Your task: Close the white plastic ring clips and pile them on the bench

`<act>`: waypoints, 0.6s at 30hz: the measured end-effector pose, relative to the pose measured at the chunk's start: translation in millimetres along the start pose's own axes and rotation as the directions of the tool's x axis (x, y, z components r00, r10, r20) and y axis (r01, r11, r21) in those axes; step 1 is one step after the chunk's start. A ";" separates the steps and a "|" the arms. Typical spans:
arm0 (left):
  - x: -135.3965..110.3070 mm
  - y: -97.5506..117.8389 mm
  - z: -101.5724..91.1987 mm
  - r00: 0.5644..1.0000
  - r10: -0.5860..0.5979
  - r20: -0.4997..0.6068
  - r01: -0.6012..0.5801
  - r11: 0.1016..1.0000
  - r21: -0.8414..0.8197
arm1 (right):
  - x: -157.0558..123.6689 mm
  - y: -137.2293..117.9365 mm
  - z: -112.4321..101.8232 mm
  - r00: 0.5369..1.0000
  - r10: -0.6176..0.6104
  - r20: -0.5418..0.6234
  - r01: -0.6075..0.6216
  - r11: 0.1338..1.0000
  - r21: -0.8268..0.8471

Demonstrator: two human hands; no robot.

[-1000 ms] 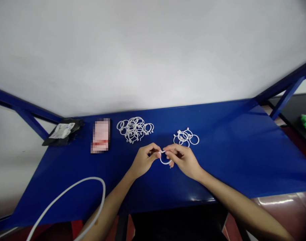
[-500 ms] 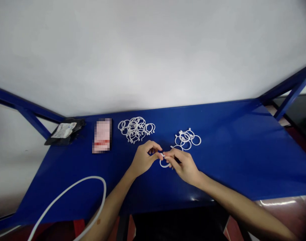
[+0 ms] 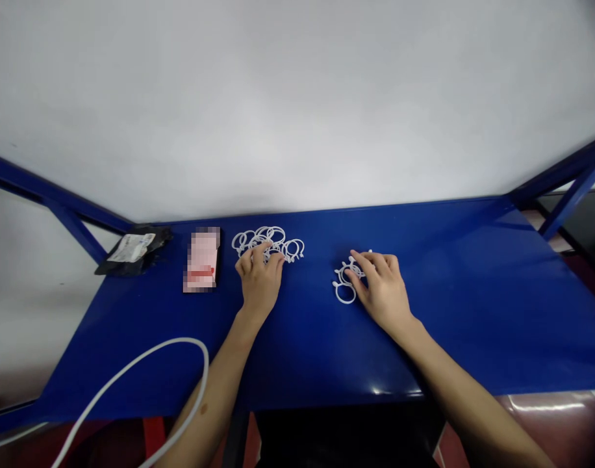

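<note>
Left hand, grip unclear, reaches into a tangled ring pile and may snag several linked rings at once; right hand rests flat and open on a smaller pile.

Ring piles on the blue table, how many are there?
2. The left pile lies under the left hand's fingertips, beside the blurred packet; the right pile lies partly under the right hand. The hands may hide some rings.

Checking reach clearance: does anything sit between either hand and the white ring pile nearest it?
Nothing visible does. The left hand has its fingertips on the larger ring pile, and the right hand lies on the smaller ring pile.
</note>
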State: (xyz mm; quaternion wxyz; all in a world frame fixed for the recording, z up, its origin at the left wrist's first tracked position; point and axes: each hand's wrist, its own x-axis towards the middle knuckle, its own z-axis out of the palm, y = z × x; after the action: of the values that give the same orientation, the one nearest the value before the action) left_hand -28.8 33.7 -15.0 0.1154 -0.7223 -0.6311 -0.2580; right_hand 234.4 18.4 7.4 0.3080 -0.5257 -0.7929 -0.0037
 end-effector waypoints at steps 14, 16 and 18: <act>-5.5 4.9 1.6 0.993 0.005 0.116 -0.013 0.998 0.068 | -3.6 -19.2 4.3 0.990 -0.132 0.046 0.120 0.973 0.198; -5.3 5.7 -0.4 0.995 -0.002 0.103 -0.005 0.997 0.071 | -3.9 -19.6 4.9 0.989 -0.139 0.051 0.125 0.969 0.213; -6.6 8.0 -5.2 0.996 -0.015 0.084 0.009 0.998 0.067 | -4.2 -20.0 5.4 0.988 -0.145 0.052 0.129 0.965 0.229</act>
State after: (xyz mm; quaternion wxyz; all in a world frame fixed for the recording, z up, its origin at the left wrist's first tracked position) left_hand -22.7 24.2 -12.8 0.1108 -0.7247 -0.6479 -0.2067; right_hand 216.2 7.8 7.3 0.3371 -0.4311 -0.8329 0.0828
